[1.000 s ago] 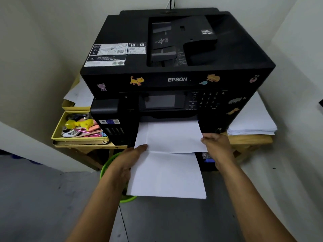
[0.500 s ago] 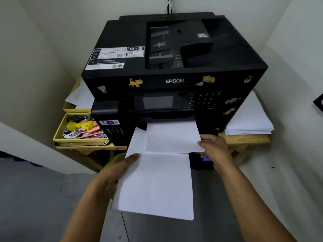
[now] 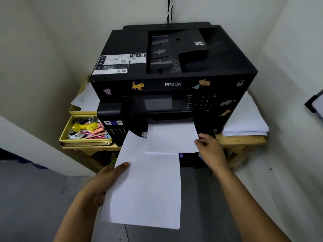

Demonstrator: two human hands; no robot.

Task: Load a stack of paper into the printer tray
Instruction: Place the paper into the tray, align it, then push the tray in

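A black Epson printer stands on a wooden table in a corner. White paper lies in its front slot, sticking out toward me. My left hand grips the left edge of a lower white sheet, thumb on top, and the sheet hangs out in front of the printer, tilted to the left. My right hand holds the right edge of the upper paper at the slot. The dark tray under the paper is mostly hidden.
A stack of white paper lies on the table right of the printer. Yellow trays with stationery sit at the left, loose sheets behind them. Walls close in on both sides. Grey floor lies below.
My left hand has drawn the lower sheet out toward me and to the left, away from the slot. My right hand stays at the upper paper's right edge.
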